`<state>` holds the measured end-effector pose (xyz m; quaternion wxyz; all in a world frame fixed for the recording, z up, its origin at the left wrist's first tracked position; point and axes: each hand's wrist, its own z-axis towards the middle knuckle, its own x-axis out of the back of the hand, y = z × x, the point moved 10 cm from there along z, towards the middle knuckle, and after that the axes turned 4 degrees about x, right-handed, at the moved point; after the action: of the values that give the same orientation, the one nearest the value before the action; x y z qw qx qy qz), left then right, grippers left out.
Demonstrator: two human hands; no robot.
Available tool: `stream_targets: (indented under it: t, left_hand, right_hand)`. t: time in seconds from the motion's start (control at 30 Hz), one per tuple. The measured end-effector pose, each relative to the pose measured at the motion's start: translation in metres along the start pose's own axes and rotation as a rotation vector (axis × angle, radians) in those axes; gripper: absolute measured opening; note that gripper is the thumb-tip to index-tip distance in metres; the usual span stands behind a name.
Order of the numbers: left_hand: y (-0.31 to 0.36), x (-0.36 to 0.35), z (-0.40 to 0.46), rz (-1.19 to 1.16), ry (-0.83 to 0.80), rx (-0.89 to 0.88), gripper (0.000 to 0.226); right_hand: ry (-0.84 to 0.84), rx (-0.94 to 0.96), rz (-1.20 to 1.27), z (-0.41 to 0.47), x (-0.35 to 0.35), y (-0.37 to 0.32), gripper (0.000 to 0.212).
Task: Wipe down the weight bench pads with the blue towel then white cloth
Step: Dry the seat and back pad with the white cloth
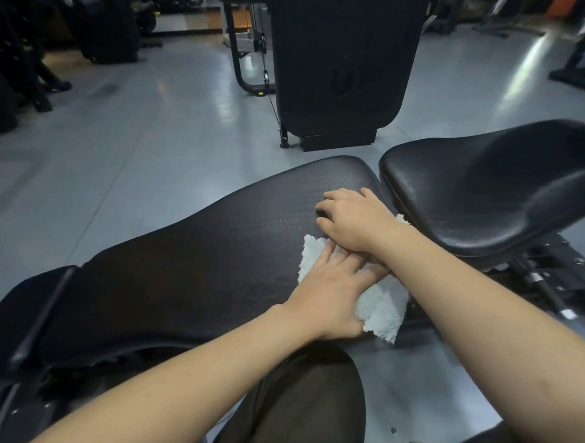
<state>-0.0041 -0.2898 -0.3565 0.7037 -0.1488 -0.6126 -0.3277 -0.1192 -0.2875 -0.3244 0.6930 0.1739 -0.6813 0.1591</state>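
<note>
A long black back pad of the weight bench stretches from lower left to centre. The black seat pad sits to its right, across a narrow gap. A white cloth lies on the back pad's near right end. My left hand presses flat on the cloth, fingers spread, thumb tucked at its near edge. My right hand rests just beyond, palm down on the pad and the cloth's far edge, overlapping my left fingertips. No blue towel is in view.
A tall black padded machine stands on the grey floor straight ahead. Dark gym equipment lines the far left. The bench's metal frame shows under the seat pad. My dark-trousered knees are close below the bench.
</note>
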Motion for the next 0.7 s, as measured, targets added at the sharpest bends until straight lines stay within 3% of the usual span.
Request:
stream_targets:
  t: [0.23,0.33,0.7]
  left_hand:
    - [-0.006,0.005,-0.017,-0.066,-0.003,0.002,0.086]
    - [-0.028,0.004,-0.041,-0.067,0.018,0.017,0.097]
    - [-0.137,-0.004,-0.143,0.022,-0.137,0.29,0.105]
  right_hand:
    - [-0.05,-0.014,-0.046,-0.002,0.003,-0.016,0.042]
    - [-0.043,-0.005,-0.045,-0.003,0.003,-0.019,0.043]
    - [-0.059,0.123,-0.036,0.004,-0.02,-0.061,0.051]
